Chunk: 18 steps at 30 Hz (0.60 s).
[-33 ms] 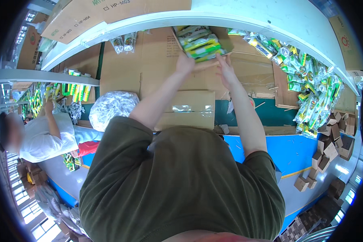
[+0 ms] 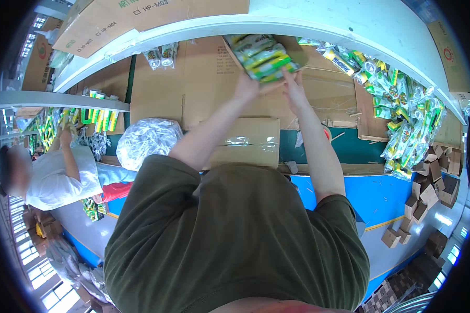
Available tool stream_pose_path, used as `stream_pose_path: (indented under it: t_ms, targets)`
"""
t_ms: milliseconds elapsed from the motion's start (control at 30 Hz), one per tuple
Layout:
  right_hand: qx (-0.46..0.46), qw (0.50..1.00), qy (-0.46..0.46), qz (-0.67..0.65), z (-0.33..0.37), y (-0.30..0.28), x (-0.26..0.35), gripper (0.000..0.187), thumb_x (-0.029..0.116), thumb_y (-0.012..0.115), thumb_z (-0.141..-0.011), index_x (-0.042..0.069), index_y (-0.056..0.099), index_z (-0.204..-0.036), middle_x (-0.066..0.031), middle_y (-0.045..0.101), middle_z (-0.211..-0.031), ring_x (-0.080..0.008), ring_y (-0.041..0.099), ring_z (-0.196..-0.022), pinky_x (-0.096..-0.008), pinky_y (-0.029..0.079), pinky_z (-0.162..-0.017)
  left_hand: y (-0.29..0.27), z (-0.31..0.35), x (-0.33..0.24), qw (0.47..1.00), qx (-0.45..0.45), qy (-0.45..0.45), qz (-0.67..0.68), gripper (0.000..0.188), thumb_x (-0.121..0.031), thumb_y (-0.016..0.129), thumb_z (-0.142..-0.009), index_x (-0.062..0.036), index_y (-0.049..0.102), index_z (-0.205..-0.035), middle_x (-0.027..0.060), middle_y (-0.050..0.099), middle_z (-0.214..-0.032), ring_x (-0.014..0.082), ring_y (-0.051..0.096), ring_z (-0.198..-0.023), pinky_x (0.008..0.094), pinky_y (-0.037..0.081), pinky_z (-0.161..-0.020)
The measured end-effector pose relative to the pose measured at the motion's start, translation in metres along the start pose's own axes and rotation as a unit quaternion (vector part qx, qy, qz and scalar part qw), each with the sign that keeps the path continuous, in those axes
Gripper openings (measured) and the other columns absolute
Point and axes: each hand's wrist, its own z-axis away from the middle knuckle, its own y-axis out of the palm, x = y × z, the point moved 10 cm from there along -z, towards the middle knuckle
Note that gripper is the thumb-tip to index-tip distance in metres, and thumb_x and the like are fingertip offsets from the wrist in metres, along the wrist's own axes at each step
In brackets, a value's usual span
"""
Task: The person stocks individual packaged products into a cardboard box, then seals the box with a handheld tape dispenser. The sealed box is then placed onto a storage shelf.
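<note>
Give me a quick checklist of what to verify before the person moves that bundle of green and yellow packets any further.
1. Left hand on the bundle of green and yellow packets: ok.
2. Right hand supporting it from below: ok.
3. Bundle holding together, none slipping: cannot tell.
4. Flat brown cardboard sheet beneath the hands bare: ok.
5. Loose pile of green packets at right apart from both arms: ok.

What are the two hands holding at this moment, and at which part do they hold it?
Both hands, left hand and right hand, hold a stack of green and yellow packets from its near, lower edge, the fingers pressed against that end.
</note>
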Motion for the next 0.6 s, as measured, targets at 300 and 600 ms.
stream_pose_path:
  t_ms: [300, 600]
  targets:
    - [-0.038, 0.988, 0.013, 0.150, 0.033, -0.069, -0.034, 0.064, 0.049, 0.048, -0.097, 0.010, 0.036, -0.146, -0.0108, 0.047, -0.139, -0.0226, 0.042, -0.131, -0.0398, 0.031, -0.109, -0.142, -0.036, 0.012, 0.996, 0.021, -0.069, 0.060, 0.051, -0.046, 0.051, -0.094, 0.0010, 0.059, -0.112, 0.0157, 0.065, -0.108, 0.0202, 0.063, -0.100, 0.0338, 0.053, -0.081]
    - [0.083, 0.972, 0.219, -0.019, 0.143, -0.024, -0.165, 0.073, 0.040, 0.067, -0.089, 0.001, 0.030, -0.139, -0.0175, 0.049, -0.132, -0.0244, 0.048, -0.124, -0.0359, 0.040, -0.103, -0.041, -0.004, -0.004, 0.972, 0.195, -0.068, -0.116, 0.082, -0.065, 0.042, -0.091, 0.0017, 0.042, -0.140, 0.0247, 0.039, -0.146, 0.0380, 0.043, -0.130, 0.0436, 0.041, -0.103]
